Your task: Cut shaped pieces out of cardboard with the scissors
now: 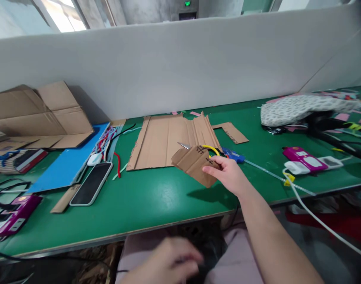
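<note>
Nearest of all, the left hand (174, 258) hangs low over the person's pale pink trousers (235, 260), in front of the table edge; it is blurred by motion, so whether it is clenched or loose I cannot tell. A little farther on, the right hand (226, 173) grasps a small, folded piece of brown corrugated cardboard (195, 167) by its right end, thumb on the near face. The piece is held tilted above the green tabletop (156, 205), its shadow falling below and to the right (dark handwritten strokes show near its upper edge).

Off to the left lie a magenta and white power strip (17, 215), a black-screened smartphone in a pale case (92, 184), and a flat bright-blue board (64, 161). To the right sits another power strip, magenta with white ends (305, 159), with a white cable.

Just behind the held piece, and partly hidden by it, are yellow-handled scissors (213, 149), pointed blade tip leftward. Beside them is a blue plastic tool (235, 156) with a clear thin rod running to the right.

Beyond, a large flat sheet of brown cardboard (159, 142) has a torn far edge, and an L-shaped brown cardboard offcut (235, 133) lies to its right. Farthest back stands a long white panel (180, 67).
</note>
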`<state>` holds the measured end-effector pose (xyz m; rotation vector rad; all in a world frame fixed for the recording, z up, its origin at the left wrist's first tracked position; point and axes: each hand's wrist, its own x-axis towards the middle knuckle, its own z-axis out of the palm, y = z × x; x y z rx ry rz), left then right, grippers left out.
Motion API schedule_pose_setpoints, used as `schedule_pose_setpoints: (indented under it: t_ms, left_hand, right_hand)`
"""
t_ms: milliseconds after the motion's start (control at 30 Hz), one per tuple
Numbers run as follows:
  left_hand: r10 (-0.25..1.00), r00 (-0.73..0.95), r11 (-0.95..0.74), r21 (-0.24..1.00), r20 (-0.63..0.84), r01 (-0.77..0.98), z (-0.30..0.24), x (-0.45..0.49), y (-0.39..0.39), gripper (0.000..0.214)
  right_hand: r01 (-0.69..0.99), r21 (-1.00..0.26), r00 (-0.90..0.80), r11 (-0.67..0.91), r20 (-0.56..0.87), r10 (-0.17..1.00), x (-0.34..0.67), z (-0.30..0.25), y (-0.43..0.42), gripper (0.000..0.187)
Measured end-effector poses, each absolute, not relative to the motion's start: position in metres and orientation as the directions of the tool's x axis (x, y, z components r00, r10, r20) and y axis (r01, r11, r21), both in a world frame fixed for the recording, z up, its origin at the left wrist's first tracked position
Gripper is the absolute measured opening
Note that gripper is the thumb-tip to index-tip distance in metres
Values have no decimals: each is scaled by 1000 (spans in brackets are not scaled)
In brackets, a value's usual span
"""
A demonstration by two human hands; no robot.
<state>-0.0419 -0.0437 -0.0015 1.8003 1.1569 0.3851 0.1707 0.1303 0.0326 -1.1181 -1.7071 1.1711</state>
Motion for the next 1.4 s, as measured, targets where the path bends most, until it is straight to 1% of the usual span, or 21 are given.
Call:
schedule_pose_setpoints:
  t_ms: [33,67,100,133,167,233,267,333,367,400,433,500,533,567,700,867,967,1100,1200,1300,1400]
  left_hand:
    - [921,377,-120,847,-100,518,5,-51,-16,23]
    - [976,214,-134,865,32,483,12,-61,12,23]
    - [987,70,-162,877,147,452,18,-69,39,29]
    - [975,-8,-196,883,221,426,25,-75,63,41]
    - [964,-1,-244,884,266,399,29,-79,83,58]
    - [967,190,-227,910,169,346,33,-82,113,72]
    - [963,243,-196,920,116,339,31,-80,123,69]
    - [934,357,-115,941,-7,319,23,-77,133,51]
    - [926,375,-81,948,-42,307,17,-76,135,43]
    - [926,373,-55,956,-60,289,11,-75,136,38]
    - [935,349,-37,963,-61,268,6,-75,137,36]
    - [961,272,-19,975,-43,222,-2,-77,136,36]
    - [969,246,-16,978,-36,208,-4,-78,136,36]
    - [973,230,-19,980,-28,200,-6,-79,136,36]
    - [984,179,-60,974,21,216,-7,-77,134,34]
    - [986,164,-81,957,36,278,-9,-73,131,27]
    - [986,158,-98,934,45,344,-10,-74,132,27]
    - [980,191,-134,897,57,420,-13,-73,133,24]
    - [973,226,-149,874,47,463,-17,-70,132,22]
    - [978,207,-112,891,21,440,-16,-69,130,25]
    - [985,173,-59,928,-6,368,-12,-71,131,26]
  right_hand:
    - [313,-917,-358,245,125,925,169,34,131,27]
    - [385,-872,-400,302,137,906,166,35,132,26]
    - [440,-824,-443,356,145,885,163,35,132,25]
    - [475,-783,-486,401,146,861,159,36,132,24]
    - [492,-753,-525,436,143,839,156,35,132,23]
    - [511,-718,-567,473,131,813,149,32,133,21]
    - [522,-710,-566,473,126,814,146,29,134,21]
    - [532,-723,-531,441,122,839,143,23,136,18]
    - [520,-749,-507,411,117,854,142,19,138,15]
    - [489,-788,-492,374,105,864,141,16,140,12]
    - [442,-833,-489,332,87,868,141,13,141,16]
    - [344,-906,-491,248,51,869,139,8,144,32]
    - [317,-923,-481,219,42,876,137,6,144,35]
    - [309,-929,-461,204,41,886,135,5,145,34]
    - [332,-921,-344,204,83,935,126,2,145,21]
    - [326,-931,-219,167,98,971,117,-4,145,20]
    - [323,-932,-231,163,89,969,117,-7,146,19]
    - [304,-929,-318,209,108,942,120,-1,146,21]
    - [370,-891,-345,262,130,930,120,4,145,19]
    - [453,-841,-311,296,162,937,117,4,144,16]
    - [474,-830,-254,293,190,948,112,3,143,14]
